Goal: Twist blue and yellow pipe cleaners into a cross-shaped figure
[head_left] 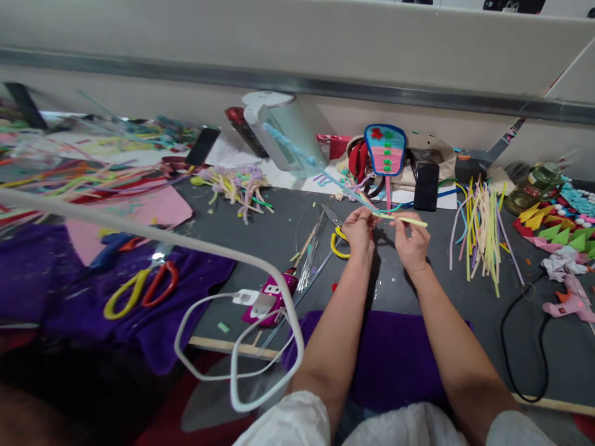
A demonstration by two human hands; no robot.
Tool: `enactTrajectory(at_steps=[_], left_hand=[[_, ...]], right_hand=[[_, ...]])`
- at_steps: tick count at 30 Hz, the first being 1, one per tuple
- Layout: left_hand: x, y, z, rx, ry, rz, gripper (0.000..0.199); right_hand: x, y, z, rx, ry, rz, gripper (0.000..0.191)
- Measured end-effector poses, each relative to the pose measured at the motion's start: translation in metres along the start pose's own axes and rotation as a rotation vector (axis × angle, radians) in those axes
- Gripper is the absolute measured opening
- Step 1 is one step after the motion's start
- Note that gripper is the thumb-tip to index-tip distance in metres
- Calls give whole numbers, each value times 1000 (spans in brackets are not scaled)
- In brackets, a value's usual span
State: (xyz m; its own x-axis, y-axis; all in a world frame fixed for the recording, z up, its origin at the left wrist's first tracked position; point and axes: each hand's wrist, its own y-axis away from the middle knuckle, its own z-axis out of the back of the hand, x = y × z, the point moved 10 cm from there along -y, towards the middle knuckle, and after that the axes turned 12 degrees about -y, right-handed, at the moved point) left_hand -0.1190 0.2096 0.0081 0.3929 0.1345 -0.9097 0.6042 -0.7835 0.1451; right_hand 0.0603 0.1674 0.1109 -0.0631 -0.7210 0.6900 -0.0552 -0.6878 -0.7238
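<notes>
A pale yellow fuzzy stick [416,221] stretches between my two hands above the dark table. My left hand [360,230] pinches its left part, where a light blue fuzzy strand [297,150] also runs up and to the left from the fingers. My right hand [411,238] has its fingers closed on the stick farther right, with the tip sticking out beyond them. Scissors with a yellow handle [339,243] lie just left of my left hand. Behind the hands stands a blue and pink fan-shaped craft piece [385,150].
A white cable [267,266] loops across the left foreground near a purple power bank [274,300]. Cut fuzzy sticks [486,229] and a pink glue gun [569,303] lie right. A pale jug [288,133] stands behind; red-and-yellow scissors [139,290] rest on purple cloth [186,310].
</notes>
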Motion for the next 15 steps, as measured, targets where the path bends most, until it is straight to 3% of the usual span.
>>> enactTrajectory(at_steps=[6,15], left_hand=[[0,3,-3,4,-31,11,27],[10,3,-6,80,37,103,16]], right_hand=[[-20,0,16,-103,-23,-129,18],[2,-1,-6,95,80,48,17]])
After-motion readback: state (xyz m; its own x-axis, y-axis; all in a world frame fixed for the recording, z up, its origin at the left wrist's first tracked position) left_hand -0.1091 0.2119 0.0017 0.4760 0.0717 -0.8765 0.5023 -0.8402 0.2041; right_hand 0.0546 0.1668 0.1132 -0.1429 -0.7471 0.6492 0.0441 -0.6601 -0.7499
